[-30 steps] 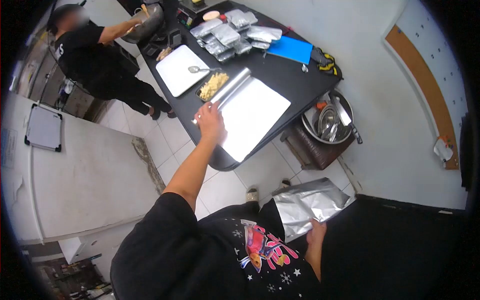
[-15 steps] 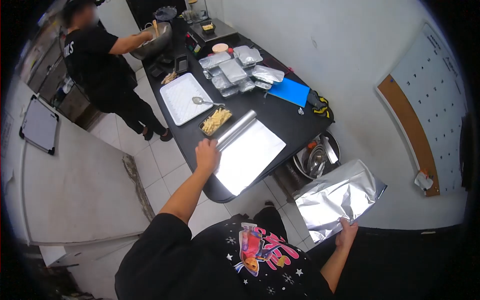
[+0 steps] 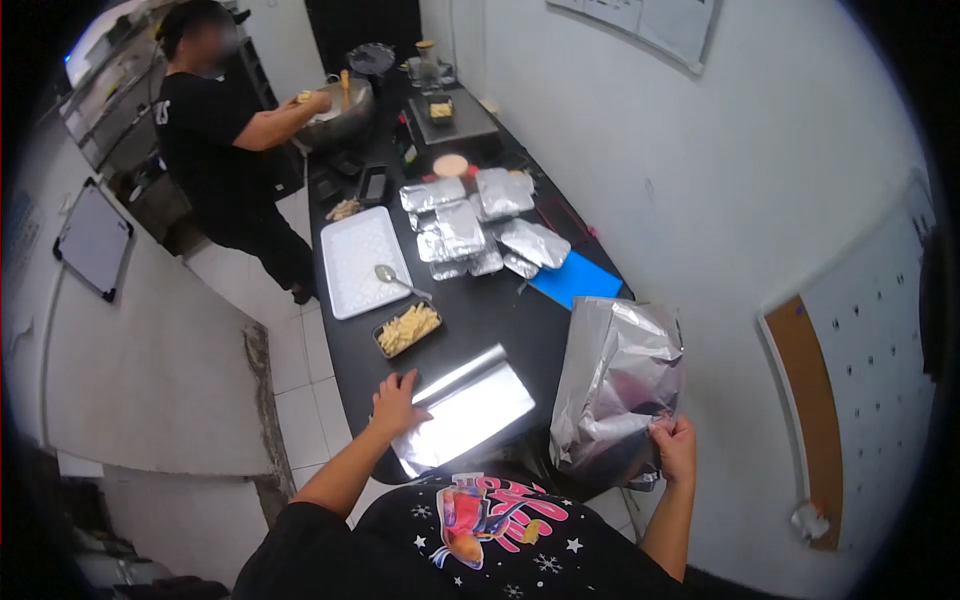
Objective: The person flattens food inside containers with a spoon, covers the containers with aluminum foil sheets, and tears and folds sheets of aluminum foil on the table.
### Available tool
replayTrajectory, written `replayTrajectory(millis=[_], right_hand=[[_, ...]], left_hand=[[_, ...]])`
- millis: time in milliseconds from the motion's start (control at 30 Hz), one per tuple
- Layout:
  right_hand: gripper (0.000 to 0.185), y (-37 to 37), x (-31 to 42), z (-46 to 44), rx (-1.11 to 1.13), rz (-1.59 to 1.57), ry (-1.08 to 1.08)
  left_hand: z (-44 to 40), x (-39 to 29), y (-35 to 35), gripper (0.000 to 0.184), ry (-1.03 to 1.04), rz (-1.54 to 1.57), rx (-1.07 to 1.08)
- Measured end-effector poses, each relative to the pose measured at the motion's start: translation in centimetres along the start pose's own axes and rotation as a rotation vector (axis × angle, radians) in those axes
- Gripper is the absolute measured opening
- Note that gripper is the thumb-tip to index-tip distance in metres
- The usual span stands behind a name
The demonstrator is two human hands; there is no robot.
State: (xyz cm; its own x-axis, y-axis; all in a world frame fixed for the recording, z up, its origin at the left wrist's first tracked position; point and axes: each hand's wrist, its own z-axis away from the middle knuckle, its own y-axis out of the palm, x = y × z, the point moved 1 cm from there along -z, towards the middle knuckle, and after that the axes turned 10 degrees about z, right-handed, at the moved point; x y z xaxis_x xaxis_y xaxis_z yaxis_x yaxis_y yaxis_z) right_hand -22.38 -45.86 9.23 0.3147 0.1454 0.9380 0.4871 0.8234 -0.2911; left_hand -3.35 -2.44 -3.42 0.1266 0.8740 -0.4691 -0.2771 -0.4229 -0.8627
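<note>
My right hand (image 3: 675, 448) pinches the lower right edge of a crumpled sheet of aluminum foil (image 3: 615, 385), which hangs at the table's right front side. On the table's near end, my left hand (image 3: 397, 402) rests with fingers apart at the left end of the foil roll (image 3: 470, 370). A smooth length of foil (image 3: 475, 415) extends from the roll toward me. Just beyond my left hand, a black container of pale yellow pasta-like pieces (image 3: 409, 328) stands uncovered.
A white tray (image 3: 350, 265) with a spoon (image 3: 400, 280) across its edge lies farther back. Several foil-covered containers (image 3: 462, 228) are stacked beside a blue folder-like sheet (image 3: 575, 280). A co-worker (image 3: 215, 150) reaches over a large metal bowl (image 3: 345, 118) at the far left.
My right hand has raised the loose foil sheet and brought it closer to the table. My left hand has spread its fingers at the roll. The co-worker's hand has lifted above the bowl.
</note>
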Motion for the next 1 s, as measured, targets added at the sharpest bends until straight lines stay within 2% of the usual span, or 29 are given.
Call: replayTrajectory(millis=[33,100,167,200,300,333,400,433,467,500,567,600,667,733,833,867,1000], right_hand=[[0.011,-0.3,-0.2,-2.1,0.017,0.003,-0.031],[0.011,-0.6,-0.6,-5.8,0.049,0.01,-0.078],[0.01,-0.7,0.2,-8.4,0.101,0.026,-0.026],[0.01,-0.6,0.9,-9.3,0.125,0.037,0.002],[0.011,0.1,1.4,-12.6,0.214,-0.045,-0.065],[0.01,0.1,1.5,-13.5,0.208,-0.009,-0.036],[0.009,0.1,1.6,-15.2,0.208,0.065,0.001],[0.01,-0.1,0.4,-16.2,0.218,0.087,-0.045],[0.01,-0.6,-1.5,-17.4,0.224,0.107,-0.091],[0.011,-0.7,-2.4,-18.5,0.226,0.126,-0.135],[0.012,-0.6,-0.4,-18.3,0.245,0.086,-0.066],[0.013,-0.5,0.5,-18.3,0.252,0.067,-0.029],[0.013,-1.0,-1.8,-19.9,0.268,0.076,-0.105],[0.013,-0.6,-0.6,-19.8,0.27,0.075,-0.129],[0.011,-1.5,-0.2,-19.3,0.187,0.135,-0.087],[0.013,-2.5,-1.3,-19.0,0.12,0.207,-0.064],[0.013,-6.5,0.3,-16.1,0.112,0.152,-0.03]], left_hand=[[0.6,-0.4,0.7,0.089,0.068,-0.058,-0.102],[0.8,-1.2,1.4,0.087,0.084,-0.138,-0.144],[1.9,-2.3,2.2,0.084,0.095,-0.258,-0.179],[2.7,-3.2,1.9,0.079,0.083,-0.244,-0.094],[5.1,-4.5,3.0,0.08,0.082,-0.215,-0.001],[5.9,-5.6,2.7,0.073,0.11,-0.264,-0.022],[6.3,-5.2,3.2,0.065,0.122,-0.162,0.012],[6.4,-4.9,3.2,0.062,0.134,-0.112,0.021],[6.1,-5.0,2.3,0.052,0.178,-0.064,-0.058],[5.4,-5.0,1.7,0.052,0.093,-0.038,0.0],[4.1,-4.7,0.7,0.053,-0.069,0.019,0.119],[3.4,-4.5,0.4,0.061,-0.094,0.068,0.171],[2.7,-4.7,0.0,0.066,-0.083,0.067,0.258],[2.3,-4.3,0.7,0.068,-0.049,0.016,0.315],[1.9,-3.9,1.7,0.061,-0.075,-0.066,0.42],[2.0,-3.1,2.6,0.053,0.023,-0.074,0.363],[1.9,-5.9,1.5,0.047,-0.039,0.003,0.326]])
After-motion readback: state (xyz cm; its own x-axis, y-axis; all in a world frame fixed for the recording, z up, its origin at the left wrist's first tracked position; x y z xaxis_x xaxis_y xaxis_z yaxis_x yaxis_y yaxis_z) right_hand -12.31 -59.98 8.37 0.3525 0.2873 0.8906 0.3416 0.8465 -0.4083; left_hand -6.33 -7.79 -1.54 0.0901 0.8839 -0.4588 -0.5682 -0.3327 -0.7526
